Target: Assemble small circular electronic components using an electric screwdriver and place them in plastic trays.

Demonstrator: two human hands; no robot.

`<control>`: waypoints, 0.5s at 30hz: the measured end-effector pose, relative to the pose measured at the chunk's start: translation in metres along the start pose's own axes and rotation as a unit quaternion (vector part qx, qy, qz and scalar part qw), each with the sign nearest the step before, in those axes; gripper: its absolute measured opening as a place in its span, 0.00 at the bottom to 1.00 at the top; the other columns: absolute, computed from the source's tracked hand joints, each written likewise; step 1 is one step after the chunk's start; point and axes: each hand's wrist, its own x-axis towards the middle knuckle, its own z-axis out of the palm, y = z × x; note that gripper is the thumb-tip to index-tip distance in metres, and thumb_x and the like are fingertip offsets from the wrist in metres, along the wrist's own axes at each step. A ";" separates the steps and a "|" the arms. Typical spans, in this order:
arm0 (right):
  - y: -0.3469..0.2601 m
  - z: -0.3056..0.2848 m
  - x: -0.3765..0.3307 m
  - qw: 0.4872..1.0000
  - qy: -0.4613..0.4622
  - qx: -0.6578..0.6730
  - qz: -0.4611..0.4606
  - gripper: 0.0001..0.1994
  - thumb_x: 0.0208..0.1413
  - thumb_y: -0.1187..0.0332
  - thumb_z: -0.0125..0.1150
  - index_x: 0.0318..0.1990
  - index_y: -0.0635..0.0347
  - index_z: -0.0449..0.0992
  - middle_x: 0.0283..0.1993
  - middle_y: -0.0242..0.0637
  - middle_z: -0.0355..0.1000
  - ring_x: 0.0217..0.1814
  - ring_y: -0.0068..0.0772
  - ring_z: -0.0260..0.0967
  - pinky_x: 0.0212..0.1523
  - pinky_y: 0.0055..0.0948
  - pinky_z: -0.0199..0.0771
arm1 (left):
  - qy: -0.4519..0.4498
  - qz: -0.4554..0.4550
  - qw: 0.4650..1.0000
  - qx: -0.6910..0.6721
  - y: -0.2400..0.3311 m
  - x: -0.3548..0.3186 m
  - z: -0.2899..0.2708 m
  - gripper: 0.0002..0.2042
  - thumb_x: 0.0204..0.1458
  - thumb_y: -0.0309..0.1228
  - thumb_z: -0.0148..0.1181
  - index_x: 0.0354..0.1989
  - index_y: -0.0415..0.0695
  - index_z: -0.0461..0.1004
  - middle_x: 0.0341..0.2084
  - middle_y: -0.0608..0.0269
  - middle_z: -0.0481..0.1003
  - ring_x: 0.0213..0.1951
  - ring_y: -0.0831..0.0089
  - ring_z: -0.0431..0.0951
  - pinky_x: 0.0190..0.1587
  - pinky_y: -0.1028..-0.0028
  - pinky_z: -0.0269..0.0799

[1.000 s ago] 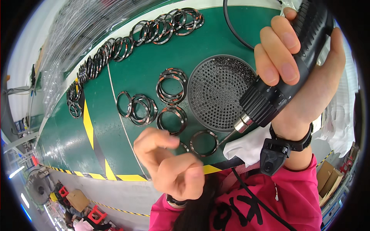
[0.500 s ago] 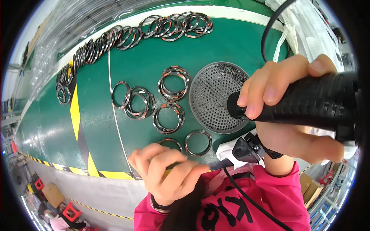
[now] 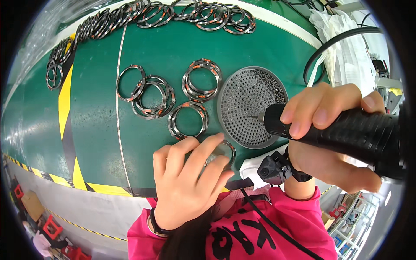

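**Ring under left hand, power screwdriver over perforated dish**

The green worktop (image 3: 173, 56) fills most of the view, with a yellow and black stripe (image 3: 65, 99) crossing it at the left and running along its near edge.

A long row of metal rings (image 3: 173, 13) lies overlapped along the far edge, curving down the left side.

The round perforated dish (image 3: 242, 93) sits right of centre on the worktop, with small dark parts scattered in its far half.

The black power screwdriver (image 3: 346, 134) is held level in the right hand (image 3: 333, 130); the fingers are clenched round its barrel. Its bit tip (image 3: 253, 116) points left and hangs over the dish.

The left hand (image 3: 186, 182) lies palm down at the near edge, fingers spread and released, fingertips (image 3: 219, 138) resting on a single ring (image 3: 225, 149). That ring lies flat on the worktop, just beside the near rim of the dish, partly hidden by the hand.

Three groups of loose rings lie between the row and the hand: a cluster (image 3: 149, 93) at left, a stack (image 3: 201, 78) just left of the dish, and a stack (image 3: 187, 120) nearer the hand.

A black cable (image 3: 329, 47) loops at the right, beside white cloth (image 3: 346, 43).
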 end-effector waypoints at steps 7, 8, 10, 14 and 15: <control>0.006 0.013 -0.006 0.991 0.059 0.055 -0.105 0.42 0.46 0.35 0.60 0.57 0.62 0.59 0.31 0.34 0.64 0.21 0.27 0.65 0.20 0.30 0.68 | 0.011 -0.003 0.999 -0.031 -0.005 -0.008 -0.001 0.12 0.33 0.35 0.69 0.25 0.47 0.74 0.42 0.69 0.77 0.35 0.66 0.71 0.40 0.67 0.60; 0.004 0.016 -0.007 0.992 0.053 0.060 -0.102 0.42 0.46 0.35 0.60 0.57 0.62 0.59 0.31 0.34 0.64 0.21 0.27 0.65 0.20 0.30 0.68 | 0.015 -0.010 0.999 -0.030 -0.005 -0.010 -0.002 0.12 0.33 0.35 0.69 0.25 0.47 0.74 0.42 0.69 0.77 0.35 0.66 0.71 0.40 0.67 0.60; -0.001 0.020 -0.007 0.988 0.062 0.082 -0.112 0.39 0.46 0.42 0.65 0.52 0.67 0.59 0.31 0.37 0.65 0.18 0.27 0.66 0.16 0.26 0.71 | 0.001 -0.002 0.999 -0.037 -0.004 -0.010 -0.005 0.11 0.34 0.35 0.69 0.24 0.46 0.74 0.42 0.69 0.77 0.34 0.67 0.70 0.39 0.67 0.61; -0.008 0.033 -0.010 0.989 0.053 0.093 -0.102 0.39 0.46 0.42 0.65 0.52 0.67 0.59 0.31 0.37 0.65 0.18 0.28 0.66 0.16 0.26 0.71 | 0.011 -0.001 0.999 -0.046 -0.006 -0.011 -0.007 0.11 0.34 0.35 0.68 0.24 0.46 0.74 0.42 0.69 0.77 0.33 0.68 0.70 0.39 0.68 0.61; -0.008 0.037 -0.011 0.988 0.051 0.102 -0.099 0.39 0.46 0.42 0.65 0.52 0.67 0.59 0.31 0.37 0.65 0.18 0.28 0.66 0.16 0.26 0.71 | 0.010 -0.004 0.999 -0.044 -0.007 -0.013 -0.008 0.11 0.34 0.35 0.68 0.24 0.46 0.74 0.42 0.69 0.77 0.33 0.68 0.70 0.39 0.68 0.61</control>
